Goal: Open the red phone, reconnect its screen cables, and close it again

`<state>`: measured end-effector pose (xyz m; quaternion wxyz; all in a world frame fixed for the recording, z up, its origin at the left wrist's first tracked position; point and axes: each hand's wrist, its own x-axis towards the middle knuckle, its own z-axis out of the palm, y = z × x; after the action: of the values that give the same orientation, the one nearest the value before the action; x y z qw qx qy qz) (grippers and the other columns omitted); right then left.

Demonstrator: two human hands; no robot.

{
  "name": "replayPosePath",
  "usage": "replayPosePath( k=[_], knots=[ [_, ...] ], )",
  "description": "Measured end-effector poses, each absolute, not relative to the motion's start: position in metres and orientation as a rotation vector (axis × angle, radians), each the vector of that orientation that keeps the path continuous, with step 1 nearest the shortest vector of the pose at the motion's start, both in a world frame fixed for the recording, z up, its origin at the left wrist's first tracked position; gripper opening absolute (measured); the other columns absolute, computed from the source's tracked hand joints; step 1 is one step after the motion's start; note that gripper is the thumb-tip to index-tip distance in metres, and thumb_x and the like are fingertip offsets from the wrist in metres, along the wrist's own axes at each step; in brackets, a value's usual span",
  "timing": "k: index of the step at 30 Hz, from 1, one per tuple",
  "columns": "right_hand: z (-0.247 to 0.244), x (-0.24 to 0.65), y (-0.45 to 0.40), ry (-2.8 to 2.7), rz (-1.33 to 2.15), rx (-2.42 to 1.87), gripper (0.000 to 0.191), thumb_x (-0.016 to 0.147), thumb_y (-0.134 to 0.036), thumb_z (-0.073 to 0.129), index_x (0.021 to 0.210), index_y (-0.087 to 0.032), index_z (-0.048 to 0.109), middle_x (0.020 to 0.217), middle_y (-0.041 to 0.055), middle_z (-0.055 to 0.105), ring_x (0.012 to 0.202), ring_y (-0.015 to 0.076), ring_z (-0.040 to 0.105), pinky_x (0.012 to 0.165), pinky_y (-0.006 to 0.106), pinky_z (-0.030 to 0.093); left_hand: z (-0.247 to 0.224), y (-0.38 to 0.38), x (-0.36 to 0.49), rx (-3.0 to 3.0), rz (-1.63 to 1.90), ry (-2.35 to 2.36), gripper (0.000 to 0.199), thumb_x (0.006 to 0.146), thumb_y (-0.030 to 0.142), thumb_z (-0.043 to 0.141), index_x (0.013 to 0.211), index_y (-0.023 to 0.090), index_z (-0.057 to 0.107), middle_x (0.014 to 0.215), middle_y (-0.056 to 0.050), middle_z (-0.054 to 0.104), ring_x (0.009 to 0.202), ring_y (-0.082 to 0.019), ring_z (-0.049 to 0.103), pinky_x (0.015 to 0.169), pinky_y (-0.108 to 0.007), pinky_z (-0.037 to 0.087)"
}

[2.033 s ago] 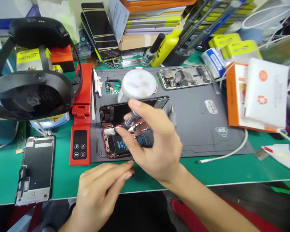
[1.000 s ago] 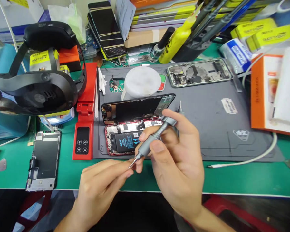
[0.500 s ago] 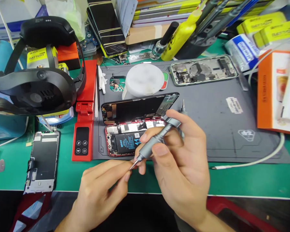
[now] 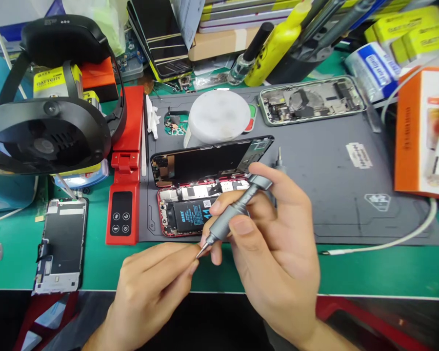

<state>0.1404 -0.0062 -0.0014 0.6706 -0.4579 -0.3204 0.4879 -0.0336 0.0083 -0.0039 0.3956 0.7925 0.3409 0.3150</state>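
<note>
My right hand (image 4: 274, 234) is closed round a grey precision screwdriver (image 4: 225, 222), one finger resting on its end cap. The shaft slants down to the left. At its tip, my left hand (image 4: 157, 280) is closed in a pinch of thumb and fingers; whatever lies between them, if anything, is too small to make out. Just beyond both hands lies an opened red-framed phone (image 4: 168, 222), its black battery (image 4: 193, 214) exposed. Its screen (image 4: 208, 161) is propped up along the far side against a round white object (image 4: 219, 114). The right hand hides the phone's right part.
A red tool with touch buttons (image 4: 124, 195) stands left of the grey mat (image 4: 336, 195). A loose phone screen (image 4: 64, 239) and a black headset (image 4: 47, 129) are further left. Behind are another opened phone (image 4: 310, 100) and a second screwdriver (image 4: 280, 158). A white cable (image 4: 406, 239) lies right.
The view has shifted slightly. Both hands keep nearly the same pose, with the screwdriver tip still at the left fingertips.
</note>
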Motion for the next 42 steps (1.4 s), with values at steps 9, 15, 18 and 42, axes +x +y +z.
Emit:
replayPosePath(
  k=[9, 15, 18, 42],
  knots=[
    [0.0005, 0.1424, -0.0035, -0.704, 1.152, -1.046, 0.039, 0.109, -0.034, 0.066, 0.144, -0.038, 0.05, 0.104, -0.0019, 0.069, 0.059, 0.0077, 0.064, 0.047, 0.02, 0.054, -0.004, 0.0065, -0.0357, 2.035, 0.78, 0.853, 0.023, 0.107, 0.008, 0.06, 0.124, 0.019, 0.072, 0.105, -0.002, 0.08, 0.097, -0.009, 0.078, 0.089, -0.014, 0.059],
    [0.0005, 0.1433, -0.0044, -0.701, 1.178, -1.049, 0.038, 0.109, -0.035, 0.066, 0.143, -0.039, 0.05, 0.104, -0.0023, 0.067, 0.063, 0.0088, 0.068, 0.046, 0.019, 0.053, -0.0067, 0.007, -0.0365, 2.056, 0.768, 0.847, 0.022, 0.108, 0.009, 0.06, 0.125, 0.017, 0.072, 0.113, -0.002, 0.082, 0.102, -0.007, 0.078, 0.095, -0.011, 0.057],
    [-0.0006, 0.1447, -0.0054, -0.706, 1.18, -1.049, 0.037, 0.109, -0.034, 0.065, 0.144, -0.041, 0.052, 0.104, -0.0018, 0.067, 0.062, 0.0096, 0.067, 0.044, 0.02, 0.053, -0.0074, 0.007, -0.0371, 2.061, 0.764, 0.832, 0.023, 0.108, 0.009, 0.06, 0.126, 0.017, 0.072, 0.115, -0.002, 0.082, 0.105, -0.007, 0.078, 0.098, -0.011, 0.057],
    [0.0024, 0.1499, -0.0008, -0.637, 1.302, -1.047, 0.04, 0.109, -0.037, 0.063, 0.146, -0.038, 0.05, 0.101, -0.0027, 0.066, 0.059, 0.0099, 0.066, 0.041, 0.02, 0.048, -0.0079, 0.0093, -0.0364, 2.032, 0.784, 0.764, 0.021, 0.109, 0.01, 0.059, 0.123, 0.018, 0.071, 0.111, -0.004, 0.083, 0.097, -0.011, 0.08, 0.087, -0.017, 0.063]
  ],
)
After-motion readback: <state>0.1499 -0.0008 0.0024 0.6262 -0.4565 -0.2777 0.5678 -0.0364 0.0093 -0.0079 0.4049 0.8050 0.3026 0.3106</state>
